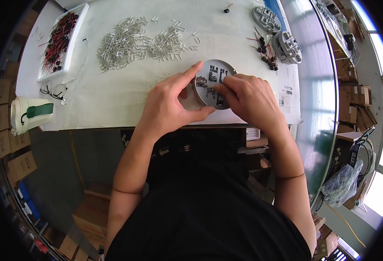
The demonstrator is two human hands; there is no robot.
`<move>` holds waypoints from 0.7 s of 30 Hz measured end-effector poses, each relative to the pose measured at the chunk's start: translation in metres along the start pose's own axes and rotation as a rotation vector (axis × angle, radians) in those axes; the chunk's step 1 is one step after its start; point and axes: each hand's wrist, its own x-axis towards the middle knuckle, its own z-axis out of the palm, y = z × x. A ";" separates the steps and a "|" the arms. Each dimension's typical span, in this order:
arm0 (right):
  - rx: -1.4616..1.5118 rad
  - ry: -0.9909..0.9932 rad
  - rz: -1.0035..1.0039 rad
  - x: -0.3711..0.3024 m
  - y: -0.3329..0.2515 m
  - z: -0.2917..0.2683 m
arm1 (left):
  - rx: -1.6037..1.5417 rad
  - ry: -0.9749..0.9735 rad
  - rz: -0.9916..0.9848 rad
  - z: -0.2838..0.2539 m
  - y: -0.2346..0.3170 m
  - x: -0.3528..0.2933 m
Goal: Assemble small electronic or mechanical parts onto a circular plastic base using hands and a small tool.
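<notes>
Close to the table's front edge, a round grey plastic housing (204,93) with dark slots and small metal parts inside is between my hands. My left hand (169,100) grips its left rim, thumb at the near side and fingers at the far side. Over the right part of the housing, my right hand (252,98) has its thumb and forefinger bent down into it, pressed together; whatever they pinch is hidden. Left of the housing lie two heaps of small U-shaped metal clips (124,43), the smaller heap (167,43) nearer to it.
Grey round housings (287,48) are stacked at the right, beside several black buzzer-like parts with red wires (267,54). A white tray (79,19) of similar wired parts stands at the left. Glasses (59,91) and a pale cup (19,115) with a green band are at the left edge.
</notes>
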 end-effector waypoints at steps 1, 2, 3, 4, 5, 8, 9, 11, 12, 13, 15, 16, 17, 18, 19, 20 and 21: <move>-0.002 0.019 -0.012 -0.001 0.001 0.002 | -0.002 -0.003 -0.003 0.000 0.000 0.000; -0.003 0.037 -0.025 -0.001 0.002 0.003 | -0.002 -0.004 -0.002 0.000 0.001 0.000; -0.003 0.038 -0.024 -0.001 0.002 0.003 | -0.001 -0.002 0.000 0.000 0.001 0.000; -0.007 0.039 -0.028 -0.001 0.001 0.003 | 0.000 -0.001 0.001 0.000 0.001 0.000; -0.010 0.041 -0.033 -0.001 0.001 0.003 | 0.001 0.000 0.003 0.000 0.001 0.000; -0.010 0.030 -0.018 0.000 -0.001 0.004 | 0.001 -0.005 0.000 0.000 0.001 0.000; -0.006 0.016 0.000 0.000 -0.002 0.003 | 0.001 -0.008 -0.003 0.000 0.001 0.000; -0.001 0.002 0.020 0.000 -0.005 0.003 | 0.002 -0.007 0.000 0.000 0.001 0.000; -0.008 -0.009 0.029 0.001 -0.006 0.002 | 0.004 -0.005 0.003 0.001 0.001 -0.001; -0.014 -0.021 0.038 0.001 -0.008 0.002 | 0.006 -0.002 0.005 0.001 0.001 -0.001; -0.020 -0.033 0.050 0.003 -0.014 -0.001 | 0.009 -0.003 0.001 0.002 0.001 0.000; -0.080 -0.044 0.028 0.004 -0.020 -0.002 | 0.013 -0.002 -0.002 0.002 0.002 0.000; -0.139 -0.055 0.007 0.005 -0.025 -0.004 | 0.017 -0.001 -0.006 0.002 0.002 -0.001; -0.199 -0.065 -0.015 0.005 -0.029 -0.007 | 0.017 -0.003 -0.005 0.002 0.002 -0.001; -0.199 -0.064 -0.013 0.005 -0.029 -0.010 | 0.005 0.003 -0.007 0.002 0.001 -0.003; -0.193 -0.086 -0.001 0.006 -0.027 -0.014 | -0.008 0.010 -0.008 0.003 0.001 -0.004; -0.190 -0.109 0.007 0.008 -0.024 -0.018 | -0.021 0.020 -0.010 0.003 0.000 -0.004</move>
